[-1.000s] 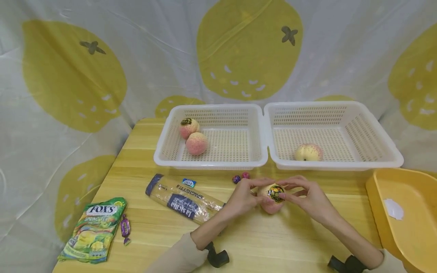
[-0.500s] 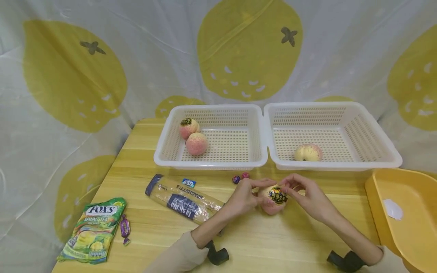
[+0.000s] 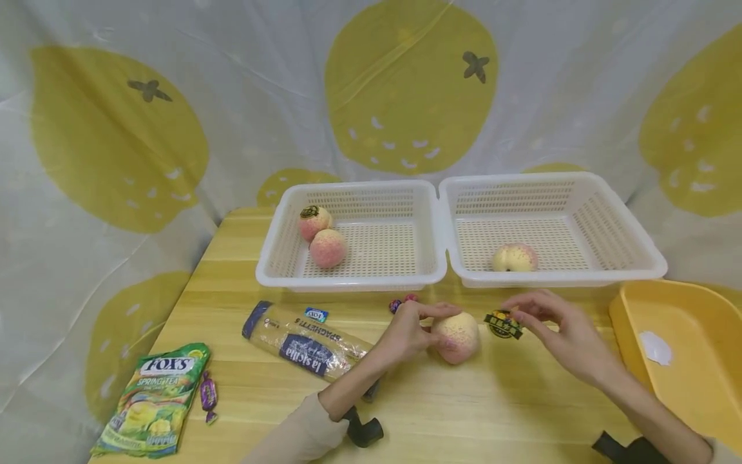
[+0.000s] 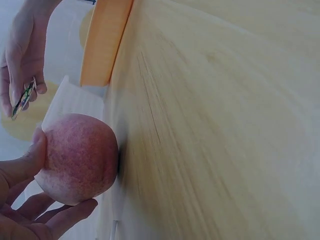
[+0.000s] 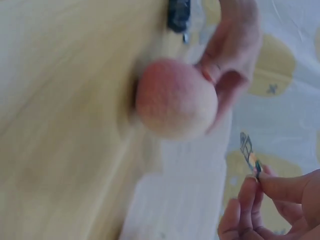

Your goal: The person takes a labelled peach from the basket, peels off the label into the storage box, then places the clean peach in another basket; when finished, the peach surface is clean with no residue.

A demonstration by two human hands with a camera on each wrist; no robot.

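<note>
At the counter's (image 3: pixel 440 412) back, we see two peaches (image 3: pixel 327 248) in the left basket (image 3: pixel 278 258), one peach (image 3: pixel 514 258) in the right basket (image 3: pixel 637 251). Our left hand (image 3: pixel 408 332) fingers cup the counter peach (image 3: pixel 456 335); right hand (image 3: pixel 565 332) fingers pinch its sticker (image 3: pixel 503 324), just beside it.

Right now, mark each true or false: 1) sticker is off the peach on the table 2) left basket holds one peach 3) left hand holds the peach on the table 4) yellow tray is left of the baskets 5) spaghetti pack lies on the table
1) True: the right hand pinches the sticker, clear of the peach.
2) False: the left basket holds two peaches; the right basket holds one.
3) True: the left hand grips it on the table.
4) False: the yellow tray sits to the right of them.
5) True: the spaghetti pack lies flat there.
</note>
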